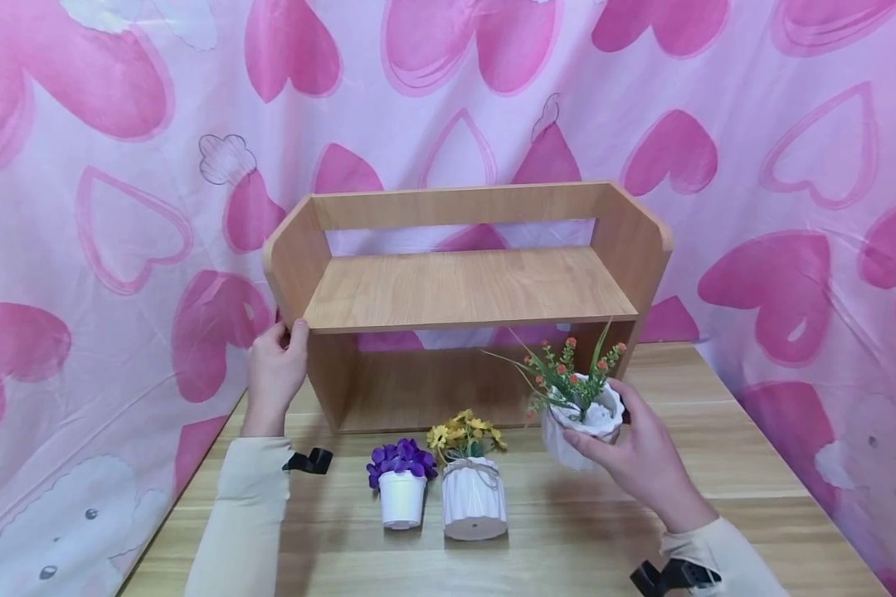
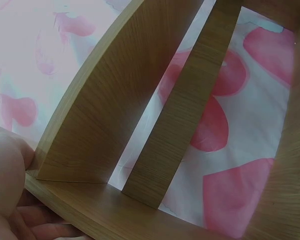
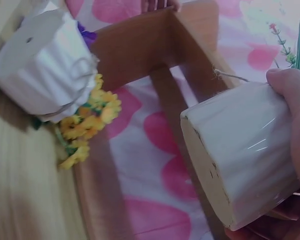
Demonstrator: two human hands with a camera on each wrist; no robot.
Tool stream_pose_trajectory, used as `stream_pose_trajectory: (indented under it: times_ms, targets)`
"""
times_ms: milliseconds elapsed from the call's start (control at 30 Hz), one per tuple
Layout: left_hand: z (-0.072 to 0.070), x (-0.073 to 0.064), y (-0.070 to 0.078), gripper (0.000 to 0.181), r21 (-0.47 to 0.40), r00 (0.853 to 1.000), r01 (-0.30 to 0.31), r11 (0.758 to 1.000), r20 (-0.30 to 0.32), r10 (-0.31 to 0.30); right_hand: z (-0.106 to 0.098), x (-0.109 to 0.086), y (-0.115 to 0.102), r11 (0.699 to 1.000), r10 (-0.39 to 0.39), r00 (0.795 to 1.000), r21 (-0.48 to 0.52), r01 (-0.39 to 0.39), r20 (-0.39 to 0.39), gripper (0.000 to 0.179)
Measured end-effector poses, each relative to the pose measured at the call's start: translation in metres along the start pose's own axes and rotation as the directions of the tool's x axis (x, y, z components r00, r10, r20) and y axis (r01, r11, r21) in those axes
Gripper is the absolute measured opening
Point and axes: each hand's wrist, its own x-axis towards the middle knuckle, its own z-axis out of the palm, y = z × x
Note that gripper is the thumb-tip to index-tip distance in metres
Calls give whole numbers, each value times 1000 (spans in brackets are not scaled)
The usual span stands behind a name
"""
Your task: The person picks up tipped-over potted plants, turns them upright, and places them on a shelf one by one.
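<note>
Wood-grain table [image 1: 724, 439], heart-print cloth [image 1: 448, 145] far, left hand [image 1: 278, 369] gripping shelf [image 1: 470, 288], right hand [image 1: 648, 460] gripping white pot [image 1: 562, 444], underside [image 3: 205, 172] only in right-wrist view

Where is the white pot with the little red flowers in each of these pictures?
Head view: the red-flowered pot is right of centre, below the middle, held in the right hand.
Left wrist view: not in it.
Right wrist view: large at the right, its base facing left, with the flowers near the upper right edge.
Shared landmark: the wooden shelf, partly or wholly visible in all three.
</note>
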Motion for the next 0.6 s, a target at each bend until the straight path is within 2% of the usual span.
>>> stream_pose_trajectory:
  times_ms: [300, 600]
  targets:
    - [-1, 0, 1, 57, -15, 999, 37, 999, 33, -37, -12, 21, -19, 1000, 16, 999, 2, -16, 42, 85]
    - [-3, -1, 4, 62, -25, 995, 74, 997, 65, -72, -26, 40, -27, 1000, 20, 998, -4, -20, 61, 89]
